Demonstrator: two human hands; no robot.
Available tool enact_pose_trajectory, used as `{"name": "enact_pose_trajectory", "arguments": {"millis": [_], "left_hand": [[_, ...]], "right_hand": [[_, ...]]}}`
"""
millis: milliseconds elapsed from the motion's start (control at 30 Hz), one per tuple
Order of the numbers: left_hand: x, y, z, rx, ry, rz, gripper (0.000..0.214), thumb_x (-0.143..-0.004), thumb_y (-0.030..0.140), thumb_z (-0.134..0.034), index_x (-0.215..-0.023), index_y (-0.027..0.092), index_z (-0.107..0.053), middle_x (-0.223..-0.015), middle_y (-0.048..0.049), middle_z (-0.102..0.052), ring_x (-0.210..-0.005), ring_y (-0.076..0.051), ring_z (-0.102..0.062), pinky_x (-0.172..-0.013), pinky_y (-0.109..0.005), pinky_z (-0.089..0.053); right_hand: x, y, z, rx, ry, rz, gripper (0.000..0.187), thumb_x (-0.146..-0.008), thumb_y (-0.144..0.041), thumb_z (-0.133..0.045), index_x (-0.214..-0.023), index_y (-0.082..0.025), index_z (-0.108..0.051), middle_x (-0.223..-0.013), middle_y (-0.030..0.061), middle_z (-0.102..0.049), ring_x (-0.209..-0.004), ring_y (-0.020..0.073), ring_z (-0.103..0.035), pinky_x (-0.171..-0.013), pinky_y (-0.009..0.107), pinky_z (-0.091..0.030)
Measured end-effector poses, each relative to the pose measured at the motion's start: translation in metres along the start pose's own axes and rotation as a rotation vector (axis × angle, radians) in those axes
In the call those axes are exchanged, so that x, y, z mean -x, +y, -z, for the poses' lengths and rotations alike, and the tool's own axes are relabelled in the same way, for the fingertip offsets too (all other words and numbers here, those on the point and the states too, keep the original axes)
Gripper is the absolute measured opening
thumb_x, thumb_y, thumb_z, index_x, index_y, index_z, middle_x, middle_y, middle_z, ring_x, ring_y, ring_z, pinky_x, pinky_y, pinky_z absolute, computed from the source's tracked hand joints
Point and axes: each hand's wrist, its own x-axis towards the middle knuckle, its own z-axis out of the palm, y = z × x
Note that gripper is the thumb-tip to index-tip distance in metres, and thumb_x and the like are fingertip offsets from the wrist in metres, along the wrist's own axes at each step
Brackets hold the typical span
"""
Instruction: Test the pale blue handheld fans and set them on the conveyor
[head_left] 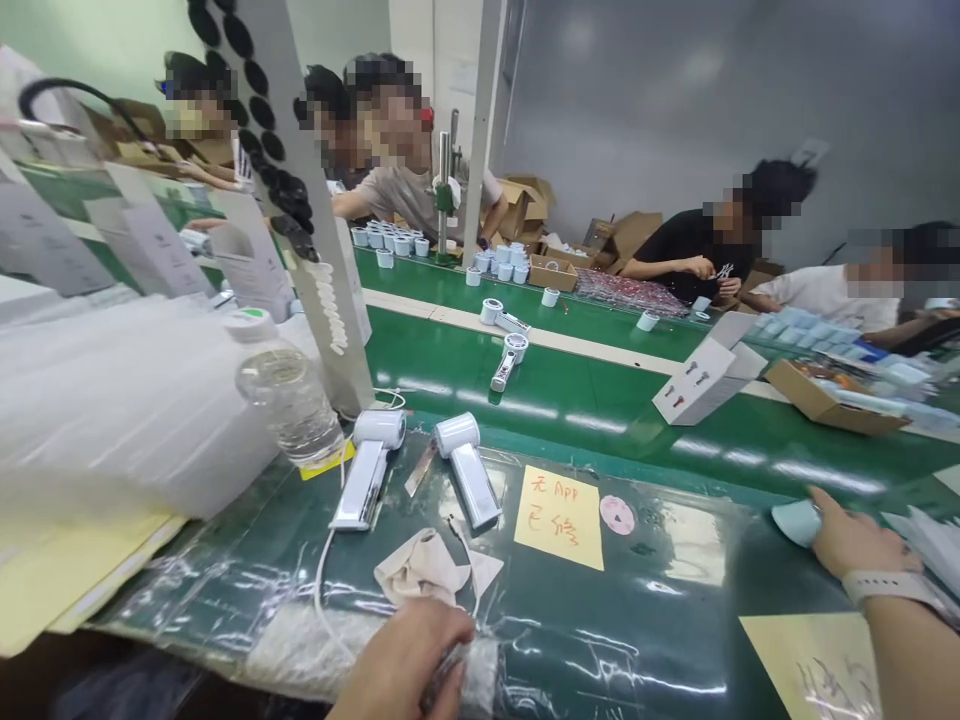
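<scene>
My left hand (409, 660) is at the front edge of the green work surface, fingers closed round something greyish I cannot make out. Just beyond its fingers lies a crumpled beige cloth (421, 568). Off to the right, my right hand (862, 545), with a watch strap on its wrist, grips a pale blue rounded part (796, 522). Two white handheld fans lie farther in: the left fan (367, 470), with a white cable beside it, and the right fan (469, 470). A small flat metallic strip (421, 470) rests between them.
A clear bottle (289, 395) stands by a metal post (330, 300), next to stacked white sheets (127, 390). Yellow notes (559, 517) lie on the surface. Beyond, a green conveyor (577, 390) carries fans and a white box (705, 372). Several co-workers sit across it.
</scene>
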Motion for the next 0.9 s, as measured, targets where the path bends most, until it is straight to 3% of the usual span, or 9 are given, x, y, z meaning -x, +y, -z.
{"name": "enact_pose_trajectory", "arguments": {"millis": [67, 133, 233, 300, 433, 533, 600, 700, 900], "left_hand": [[-0.003, 0.001, -0.004, -0.141, 0.032, -0.058, 0.032, -0.083, 0.014, -0.048, -0.112, 0.025, -0.057, -0.089, -0.0039, -0.072, -0.080, -0.018, -0.069, -0.073, -0.025, -0.056], [-0.008, 0.002, -0.007, -0.269, 0.023, -0.078, 0.037, -0.080, 0.014, -0.049, -0.116, 0.022, -0.056, -0.096, -0.0062, -0.073, -0.090, -0.022, -0.070, -0.085, -0.031, -0.056], [-0.014, 0.001, -0.009, -0.412, -0.021, -0.109, 0.045, -0.076, 0.013, -0.050, -0.121, 0.019, -0.055, -0.112, -0.0097, -0.072, -0.116, -0.028, -0.062, -0.108, -0.047, -0.043], [-0.014, 0.000, -0.011, -0.434, -0.012, -0.139, 0.045, -0.076, 0.012, -0.050, -0.120, 0.019, -0.055, -0.118, -0.0104, -0.070, -0.127, -0.029, -0.055, -0.115, -0.051, -0.034], [-0.006, 0.001, -0.017, -0.335, 0.068, -0.106, 0.040, -0.076, 0.004, -0.045, -0.111, 0.020, -0.056, -0.107, -0.0079, -0.072, -0.122, -0.024, -0.058, -0.117, -0.047, -0.032], [-0.002, 0.000, -0.021, -0.263, 0.099, -0.052, 0.035, -0.075, 0.000, -0.043, -0.100, 0.021, -0.056, -0.093, -0.0049, -0.072, -0.110, -0.021, -0.062, -0.114, -0.043, -0.037], [0.001, -0.005, -0.024, -0.222, 0.119, -0.079, 0.031, -0.076, -0.001, -0.042, -0.093, 0.021, -0.056, -0.086, -0.0034, -0.071, -0.103, -0.019, -0.064, -0.112, -0.042, -0.040], [0.005, -0.019, -0.028, -0.132, 0.164, -0.210, 0.022, -0.085, 0.004, -0.040, -0.087, 0.020, -0.055, -0.077, -0.0028, -0.069, -0.093, -0.017, -0.064, -0.107, -0.038, -0.045], [0.005, -0.024, -0.032, -0.013, 0.251, -0.302, 0.031, -0.102, 0.022, -0.030, -0.084, 0.020, -0.055, -0.066, -0.0011, -0.063, -0.078, -0.014, -0.061, -0.096, -0.030, -0.050]], "right_hand": [[0.008, -0.015, -0.005, 0.079, -0.001, -0.038, 0.046, -0.080, -0.017, -0.048, -0.121, -0.015, -0.068, -0.112, 0.0389, -0.063, -0.100, 0.0485, -0.065, -0.073, 0.065, -0.043], [0.018, -0.049, -0.017, 0.094, -0.042, 0.042, 0.052, -0.081, -0.017, -0.049, -0.131, -0.011, -0.060, -0.122, 0.0357, -0.060, -0.113, 0.0456, -0.060, -0.084, 0.061, -0.044], [0.036, -0.125, -0.045, 0.033, -0.141, 0.274, 0.050, -0.081, -0.014, -0.051, -0.130, -0.011, -0.060, -0.120, 0.0239, -0.065, -0.116, 0.0387, -0.058, -0.092, 0.051, -0.044], [0.049, -0.186, -0.065, -0.026, -0.195, 0.409, 0.046, -0.083, -0.014, -0.052, -0.129, -0.014, -0.060, -0.124, 0.0188, -0.065, -0.118, 0.0331, -0.057, -0.096, 0.043, -0.043], [0.072, -0.302, -0.090, -0.138, -0.247, 0.560, 0.046, -0.094, -0.024, -0.052, -0.139, -0.020, -0.052, -0.132, 0.0142, -0.060, -0.121, 0.0260, -0.056, -0.100, 0.036, -0.044], [0.081, -0.359, -0.095, -0.192, -0.264, 0.595, 0.047, -0.096, -0.037, -0.057, -0.140, -0.021, -0.049, -0.137, 0.0128, -0.056, -0.120, 0.0276, -0.057, -0.100, 0.045, -0.046], [0.083, -0.378, -0.094, -0.212, -0.270, 0.587, 0.043, -0.095, -0.039, -0.059, -0.134, -0.021, -0.053, -0.136, 0.0114, -0.056, -0.117, 0.0279, -0.059, -0.097, 0.051, -0.049], [0.080, -0.384, -0.089, -0.230, -0.281, 0.546, 0.035, -0.096, -0.035, -0.060, -0.127, -0.019, -0.058, -0.131, 0.0102, -0.059, -0.112, 0.0258, -0.061, -0.094, 0.049, -0.052], [0.098, -0.343, -0.056, -0.299, -0.387, 0.626, 0.018, -0.098, -0.027, -0.056, -0.111, -0.018, -0.065, -0.112, 0.0070, -0.067, -0.100, 0.0203, -0.065, -0.088, 0.040, -0.054]]}}
